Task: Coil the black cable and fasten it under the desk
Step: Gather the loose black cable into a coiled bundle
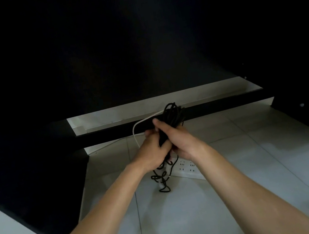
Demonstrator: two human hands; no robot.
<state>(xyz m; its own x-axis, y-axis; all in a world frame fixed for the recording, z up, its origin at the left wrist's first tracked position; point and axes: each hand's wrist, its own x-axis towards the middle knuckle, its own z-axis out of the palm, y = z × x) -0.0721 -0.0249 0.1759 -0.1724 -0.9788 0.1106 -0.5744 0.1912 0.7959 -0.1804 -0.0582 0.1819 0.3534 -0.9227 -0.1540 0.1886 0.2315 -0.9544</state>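
Both my hands meet in the middle of the head view, low under a dark desk. My right hand (176,139) grips a bundle of black cable (172,111), whose loops stick up above my fingers. My left hand (151,150) closes on the same bundle from the left. More of the black cable hangs below my hands in loose tangled loops that reach the floor. The desk's black crossbar (229,105) runs left to right just behind the bundle.
A white power strip (187,169) lies on the tiled floor under my hands. A white cord (135,134) arcs up past my left hand toward the crossbar. A black desk panel (38,187) stands on the left and dark furniture on the right.
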